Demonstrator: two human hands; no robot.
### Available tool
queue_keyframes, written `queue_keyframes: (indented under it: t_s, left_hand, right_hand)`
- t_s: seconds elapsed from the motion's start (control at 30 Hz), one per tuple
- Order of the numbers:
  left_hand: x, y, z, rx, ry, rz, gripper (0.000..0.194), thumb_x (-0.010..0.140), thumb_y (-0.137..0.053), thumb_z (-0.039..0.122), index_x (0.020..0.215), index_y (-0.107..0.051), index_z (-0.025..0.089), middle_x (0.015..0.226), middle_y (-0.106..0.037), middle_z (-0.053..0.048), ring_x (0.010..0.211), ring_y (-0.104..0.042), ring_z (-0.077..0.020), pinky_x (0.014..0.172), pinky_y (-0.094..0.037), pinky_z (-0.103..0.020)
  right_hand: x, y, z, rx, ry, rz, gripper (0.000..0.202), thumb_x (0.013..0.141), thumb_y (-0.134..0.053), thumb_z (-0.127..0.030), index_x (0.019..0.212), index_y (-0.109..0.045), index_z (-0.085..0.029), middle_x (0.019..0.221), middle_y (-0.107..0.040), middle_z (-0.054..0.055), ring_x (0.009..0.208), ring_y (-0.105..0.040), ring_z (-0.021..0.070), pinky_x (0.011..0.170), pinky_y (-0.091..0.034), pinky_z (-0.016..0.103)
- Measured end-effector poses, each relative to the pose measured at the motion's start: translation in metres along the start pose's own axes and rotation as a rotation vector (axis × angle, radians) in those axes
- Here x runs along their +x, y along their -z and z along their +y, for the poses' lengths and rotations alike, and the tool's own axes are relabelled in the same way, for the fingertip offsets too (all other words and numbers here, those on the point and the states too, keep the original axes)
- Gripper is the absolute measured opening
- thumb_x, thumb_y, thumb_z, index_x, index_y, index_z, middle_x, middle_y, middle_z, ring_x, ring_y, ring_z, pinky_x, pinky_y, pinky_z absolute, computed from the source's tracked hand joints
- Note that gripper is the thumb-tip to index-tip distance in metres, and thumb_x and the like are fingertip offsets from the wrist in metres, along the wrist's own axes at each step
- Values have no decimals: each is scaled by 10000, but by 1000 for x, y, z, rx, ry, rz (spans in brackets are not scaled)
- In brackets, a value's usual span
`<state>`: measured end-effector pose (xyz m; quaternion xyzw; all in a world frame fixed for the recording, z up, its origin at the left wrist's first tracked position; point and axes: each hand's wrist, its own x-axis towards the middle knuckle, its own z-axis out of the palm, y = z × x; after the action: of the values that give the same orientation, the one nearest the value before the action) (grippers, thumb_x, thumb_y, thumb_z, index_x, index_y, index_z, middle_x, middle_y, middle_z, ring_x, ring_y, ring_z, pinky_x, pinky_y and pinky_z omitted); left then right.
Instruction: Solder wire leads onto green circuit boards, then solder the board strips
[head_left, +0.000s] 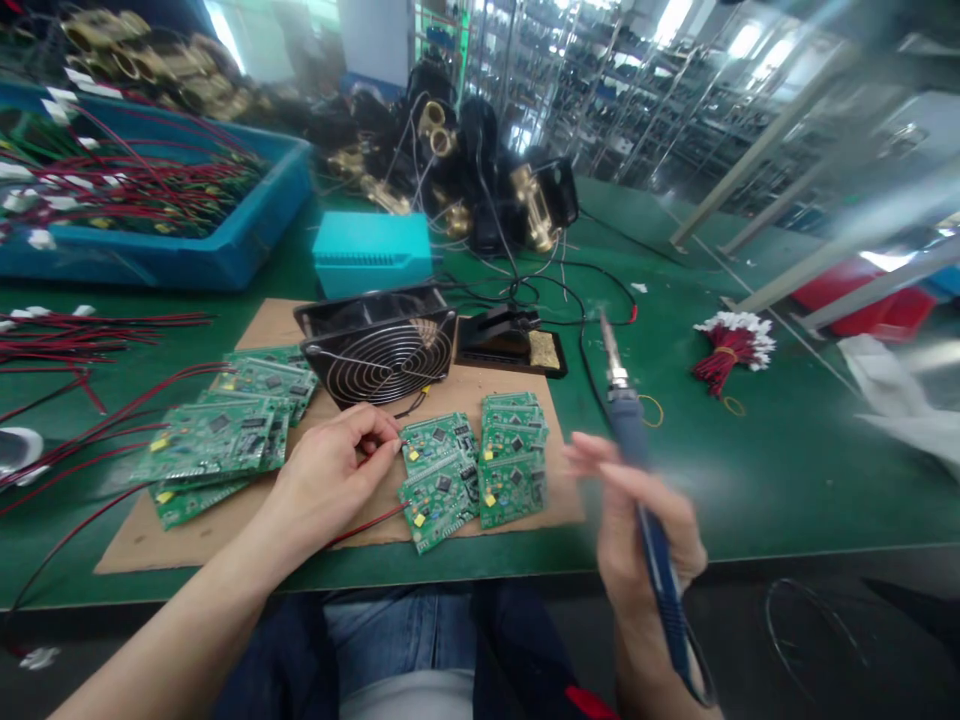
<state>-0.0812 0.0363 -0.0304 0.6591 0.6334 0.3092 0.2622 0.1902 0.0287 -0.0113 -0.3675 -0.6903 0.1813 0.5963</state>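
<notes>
Big green tabletop (787, 470), flat brown cardboard sheet (559, 505) on it, square black fan with a wire grille (382, 350) on that. Right hand (619, 535) has its fingers around a blue-handled metal-tipped soldering iron (628, 430), tip up. Left hand (337, 460): fingertips bunched beside overlapping green rectangular circuit boards (442, 490) on the cardboard, can't tell if they're clamped on anything. Thin red wire (367, 524) meets the near one.

l hand (334, 460) left of ctr, half-curled; l forearm (199, 615) up from btm left; r hand (619, 535) lower rt, curled.
</notes>
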Motion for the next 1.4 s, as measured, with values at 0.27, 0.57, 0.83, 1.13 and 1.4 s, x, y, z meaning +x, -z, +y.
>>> queue_keyframes:
  t_s: [0.27, 0.57, 0.83, 1.13, 1.4]
  left_hand:
    - [-37, -13, 28, 428, -542, 163, 389, 958, -510, 373, 1252, -592, 131, 1326, -648, -156, 1245, -585, -294, 1043, -480, -453]
    - [-40, -22, 14, 602, -613, 52, 515, 953, -474, 409, 1357, -559, 100, 1405, -604, -167, 1254, -608, -311, 1011, -514, -458]
    - [-44, 6, -10, 600, -591, 91, 501, 928, -487, 368, 1384, -525, 164, 1357, -650, -126, 1183, -653, -305, 963, -544, -439]
    - [-33, -8, 27, 541, -672, 105, 524, 950, -456, 350, 1420, -488, 118, 1421, -591, -164, 1241, -620, -306, 977, -564, -428]
    - [47, -35, 56, 71, -323, -205, 460, 886, -361, 168, 1229, -667, 184, 1252, -709, -105, 1174, -657, -239, 1048, -502, -405]
  right_hand:
    - [-8, 4, 16, -260, 60, -522, 669, 799, -798, -452, 1317, -422, -258, 1501, -401, 193, 1421, -407, 360, 1091, -453, 578]
    - [-11, 0, 21, -334, 129, -529, 453, 829, -771, -352, 1173, -491, -255, 1283, -544, 148, 1265, -550, 346, 1006, -524, 550]
    - [-13, 3, 17, -368, 124, -448, 383, 851, -749, -342, 1131, -501, -258, 1277, -515, 143, 1214, -576, 326, 939, -574, 494]
    - [-10, 4, 16, -372, 99, -512, 518, 826, -776, -393, 1216, -463, -256, 1427, -451, 181, 1382, -450, 360, 1050, -496, 553]
    - [11, -11, 21, -353, 108, -499, 535, 817, -779, -387, 1231, -463, -264, 1386, -493, 158, 1335, -498, 323, 1056, -484, 516]
